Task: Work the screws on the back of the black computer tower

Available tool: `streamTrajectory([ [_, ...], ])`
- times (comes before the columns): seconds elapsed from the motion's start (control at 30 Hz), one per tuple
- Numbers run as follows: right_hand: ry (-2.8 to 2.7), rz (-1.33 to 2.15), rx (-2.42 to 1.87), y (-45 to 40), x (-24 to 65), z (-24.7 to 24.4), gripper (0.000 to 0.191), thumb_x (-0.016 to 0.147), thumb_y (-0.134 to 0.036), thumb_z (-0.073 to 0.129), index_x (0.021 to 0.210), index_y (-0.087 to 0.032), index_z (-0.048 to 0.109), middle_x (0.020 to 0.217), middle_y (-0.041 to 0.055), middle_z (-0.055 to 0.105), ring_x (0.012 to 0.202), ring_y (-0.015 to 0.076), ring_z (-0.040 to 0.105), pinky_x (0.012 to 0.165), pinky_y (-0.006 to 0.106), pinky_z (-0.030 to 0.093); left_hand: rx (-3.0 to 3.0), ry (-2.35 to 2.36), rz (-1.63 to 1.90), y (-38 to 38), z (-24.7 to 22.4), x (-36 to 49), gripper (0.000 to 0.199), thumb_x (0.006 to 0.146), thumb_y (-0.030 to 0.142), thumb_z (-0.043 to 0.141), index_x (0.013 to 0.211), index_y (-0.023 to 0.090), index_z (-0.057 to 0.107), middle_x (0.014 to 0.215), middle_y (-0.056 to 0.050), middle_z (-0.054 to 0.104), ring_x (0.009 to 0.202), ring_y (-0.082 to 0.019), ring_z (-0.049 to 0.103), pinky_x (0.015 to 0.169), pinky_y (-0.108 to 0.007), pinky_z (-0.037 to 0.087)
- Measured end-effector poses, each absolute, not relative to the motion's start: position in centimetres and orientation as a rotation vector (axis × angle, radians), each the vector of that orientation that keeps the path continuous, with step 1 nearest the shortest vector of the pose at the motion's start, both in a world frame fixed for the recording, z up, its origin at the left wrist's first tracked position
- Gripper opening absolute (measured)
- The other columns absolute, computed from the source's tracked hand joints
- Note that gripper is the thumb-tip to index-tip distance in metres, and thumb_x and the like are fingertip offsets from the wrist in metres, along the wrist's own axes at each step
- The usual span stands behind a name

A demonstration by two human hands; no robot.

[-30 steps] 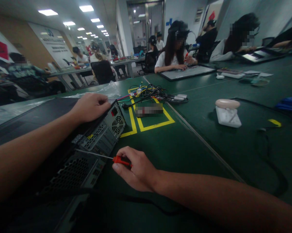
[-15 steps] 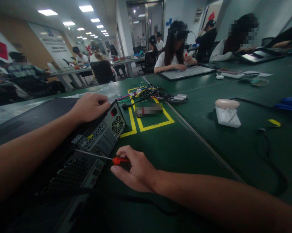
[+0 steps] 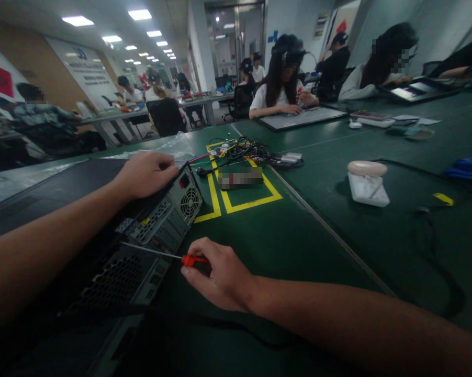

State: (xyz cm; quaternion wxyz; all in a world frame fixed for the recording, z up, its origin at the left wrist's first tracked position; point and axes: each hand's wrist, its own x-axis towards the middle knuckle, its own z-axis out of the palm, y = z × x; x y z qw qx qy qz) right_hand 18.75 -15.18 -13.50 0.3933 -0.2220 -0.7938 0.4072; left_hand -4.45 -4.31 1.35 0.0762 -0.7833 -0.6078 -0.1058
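Note:
A black computer case point(image 3: 90, 180) lies on its side at the left, its grey metal rear panel facing right. My left hand point(image 3: 146, 174) presses on its top near the rear edge, fingers curled over and partly hidden. Thumb and fingers of my right hand point(image 3: 224, 275) are closed around the orange handle of a screwdriver point(image 3: 188, 260). The long thin shaft points left to the rear panel, its tip by the edge above the honeycomb vent. Whether the tip sits in a screw, I cannot tell.
On the green table point(image 3: 299, 251), a pile of cables point(image 3: 251, 150) and a blurred-out object point(image 3: 240, 178) lie by yellow tape markings. A white case with a pinkish lid point(image 3: 368, 183) stands to the right. A person point(image 3: 283, 78) works across the table; others sit farther back.
My right hand has shifted very slightly, its fingers moving a little on the screwdriver handle. The left hand and the computer case stay put.

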Motion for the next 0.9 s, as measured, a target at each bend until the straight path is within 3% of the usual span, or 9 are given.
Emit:
streamTrajectory([
  [0.4, -1.991, 1.08, -0.561, -15.18, 18.75, -13.52, 0.017, 0.101, -0.037, 0.067, 0.108, -0.024, 0.057, 0.099, 0.003, 0.071, 0.087, 0.0192, 0.07, 0.082, 0.033, 0.058, -2.355, -1.801, -0.331, -4.28, 1.31, -4.48, 0.033, 0.093, 0.041, 0.044, 0.064, 0.026, 0.046, 0.065, -0.002, 0.047, 0.064, -0.02, 0.045, 0.067, -0.037, 0.03],
  [0.9, -1.956, 1.074, -0.593, -15.44, 18.81, -13.5, 0.021, 0.1, -0.04, 0.071, 0.107, -0.023, 0.062, 0.093, 0.002, 0.071, 0.077, 0.0166, 0.065, 0.073, 0.029, 0.056, -2.35, -1.814, -0.32, -4.26, 1.32, -4.5, 0.032, 0.094, 0.04, 0.045, 0.066, 0.026, 0.048, 0.067, -0.002, 0.049, 0.065, -0.02, 0.047, 0.068, -0.037, 0.031],
])
